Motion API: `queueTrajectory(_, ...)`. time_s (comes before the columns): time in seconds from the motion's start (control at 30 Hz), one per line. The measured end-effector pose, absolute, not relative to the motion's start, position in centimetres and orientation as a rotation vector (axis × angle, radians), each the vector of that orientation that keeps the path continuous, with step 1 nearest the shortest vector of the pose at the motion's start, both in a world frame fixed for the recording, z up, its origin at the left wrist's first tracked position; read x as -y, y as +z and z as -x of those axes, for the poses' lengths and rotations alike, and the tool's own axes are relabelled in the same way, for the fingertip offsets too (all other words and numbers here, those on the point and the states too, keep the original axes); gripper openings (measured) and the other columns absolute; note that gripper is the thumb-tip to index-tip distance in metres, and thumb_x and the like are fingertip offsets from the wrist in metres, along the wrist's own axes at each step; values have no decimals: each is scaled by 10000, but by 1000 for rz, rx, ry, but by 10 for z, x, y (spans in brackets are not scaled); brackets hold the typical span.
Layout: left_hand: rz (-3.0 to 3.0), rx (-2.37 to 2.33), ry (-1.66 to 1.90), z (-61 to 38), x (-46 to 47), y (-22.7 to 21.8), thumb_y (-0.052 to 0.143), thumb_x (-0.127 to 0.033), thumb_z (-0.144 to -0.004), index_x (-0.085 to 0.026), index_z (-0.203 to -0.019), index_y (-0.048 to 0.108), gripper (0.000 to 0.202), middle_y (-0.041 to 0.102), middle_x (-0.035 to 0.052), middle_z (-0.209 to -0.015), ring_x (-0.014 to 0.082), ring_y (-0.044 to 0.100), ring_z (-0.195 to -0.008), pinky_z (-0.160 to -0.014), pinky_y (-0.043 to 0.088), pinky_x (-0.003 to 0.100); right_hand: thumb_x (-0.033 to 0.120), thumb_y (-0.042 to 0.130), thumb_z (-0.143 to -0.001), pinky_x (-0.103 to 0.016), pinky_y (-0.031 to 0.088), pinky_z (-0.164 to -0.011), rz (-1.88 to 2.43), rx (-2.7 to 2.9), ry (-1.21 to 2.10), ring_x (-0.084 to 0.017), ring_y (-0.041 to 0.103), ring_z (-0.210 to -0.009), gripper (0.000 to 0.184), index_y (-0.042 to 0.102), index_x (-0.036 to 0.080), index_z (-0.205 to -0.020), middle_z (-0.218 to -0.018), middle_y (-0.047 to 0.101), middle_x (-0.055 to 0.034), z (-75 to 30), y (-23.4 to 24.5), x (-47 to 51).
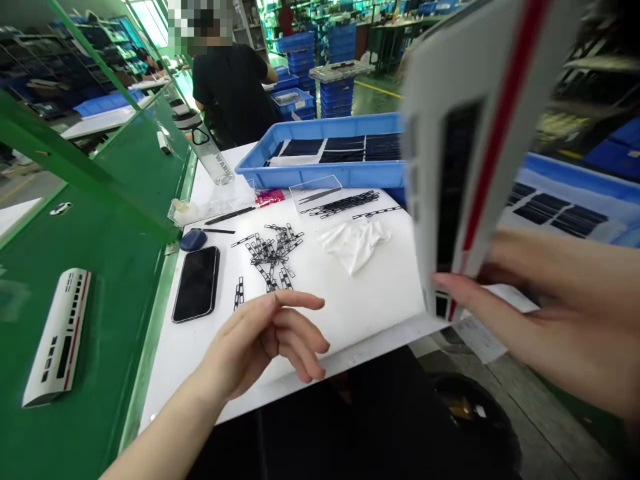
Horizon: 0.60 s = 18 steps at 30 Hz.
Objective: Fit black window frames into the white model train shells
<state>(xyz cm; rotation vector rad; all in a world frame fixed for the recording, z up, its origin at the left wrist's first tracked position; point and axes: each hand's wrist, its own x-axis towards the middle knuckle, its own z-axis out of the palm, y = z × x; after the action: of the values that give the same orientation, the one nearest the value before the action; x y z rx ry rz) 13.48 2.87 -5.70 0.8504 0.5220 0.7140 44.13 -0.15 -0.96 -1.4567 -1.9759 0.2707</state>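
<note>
The white sheet (pixel 360 300) lies on the bench; over its right edge the shell (pixel 480 133) stands raised and blurred, its lower end gripped by the right hand (pixel 545 313); the left hand (pixel 270 340) hovers empty, fingers loosely spread, near the black frames (pixel 270 250).

Two white train shells (pixel 475 153) (pixel 57 337). Two blue trays (pixel 320 175) (pixel 575 183). One phone (pixel 196 283). One white cloth (pixel 355 241). One clear bottle (pixel 213 157). One pair of tweezers (pixel 320 195). One other person (pixel 230 87). Heaped small black frames (pixel 273 253): too many to count.
</note>
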Motion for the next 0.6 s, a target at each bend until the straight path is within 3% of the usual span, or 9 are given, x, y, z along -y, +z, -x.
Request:
queueTrajectory(0.13, -721, -495, 540, -117, -46, -75, 462, -747, -988, -114, -1321, 723, 761, 825, 237, -1127, 387, 839, -920, -605, 683, 362, -2, 488, -979, -307, 495, -599, 934, 2503, -223, -204, 715, -747, 290, 737, 119, -1067, -957, 767, -111, -416, -38, -29)
queueTrajectory(0.23, -640, -639, 428, -114, -49, -87, 576, -921, -778, -176, -1451, 584, 1004, 812, 234, -1147, 428, 830, -911, -552, 670, 392, -13, 506, -981, -343, 564, -662, 772, 2556, -342, -245, 747, -837, 276, 742, 93, -1077, -1006, 795, -131, -399, -78, -44)
queueTrajectory(0.3, -658, -775, 410, -115, -48, -91, 750, -834, -724, -197, -1453, 550, 989, 822, 167, -1042, 360, 835, -835, -568, 660, 341, -20, 501, -977, -352, 582, -664, 772, 2581, -310, -244, 747, -820, 275, 745, 99, -1018, -968, 795, -123, -396, -97, -45)
queueTrajectory(0.4, -718, -877, 467, -118, -44, -92, 870, -480, -848, -169, -1357, 615, 648, 800, 76, -897, 216, 808, -720, -635, 644, 259, 13, 499, -994, -358, 601, -699, 783, 2647, -216, -236, 759, -833, 265, 738, 118, -1035, -967, 798, -102, -406, -97, -32)
queueTrajectory(0.5, -782, -918, 519, -118, -42, -92, 828, -367, -915, -185, -1328, 650, 485, 782, 72, -1050, 190, 791, -788, -692, 648, 277, 83, 530, -1025, -350, 607, -782, 786, 2692, -44, -218, 789, -895, 275, 715, 169, -1209, -1047, 828, -53, -417, -66, -21)
queueTrajectory(0.6, -924, -900, 517, -115, -41, -94, 783, -346, -942, -215, -1408, 618, 512, 747, 82, -1203, 198, 763, -878, -793, 645, 343, 178, 644, -1007, -276, 566, -655, 863, 2590, 192, -149, 772, -729, 201, 735, 256, -1169, -902, 830, 29, -400, -30, -43)
